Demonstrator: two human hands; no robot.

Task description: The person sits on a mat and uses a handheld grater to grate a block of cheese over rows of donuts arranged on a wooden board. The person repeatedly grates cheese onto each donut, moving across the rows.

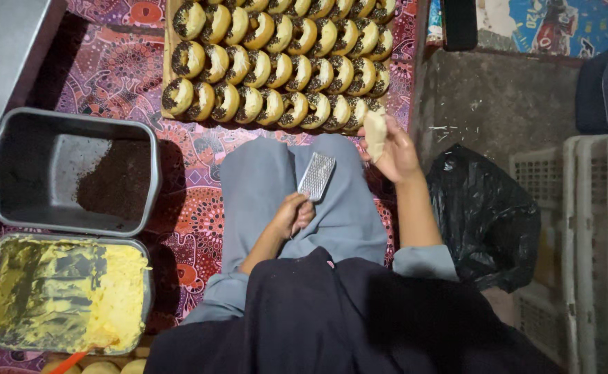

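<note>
The person's left hand [291, 215] is gripping a small metal grater [316, 176] over the lap, while the right hand [395, 154], fingers closed on a pale block [375, 133], is hovering at the tray's [168, 62] five o'clock corner. Shavings could be missing the doughnuts [276, 62] and landing on the gray trousers.

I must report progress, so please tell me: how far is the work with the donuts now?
Done: the donuts on the tray already carry dark sprinkles. In hand: the left hand holds a small grater, and the right hand holds a pale block near the front row. Left: no grated topping shows on any donut, so grating seems not yet begun.
</note>
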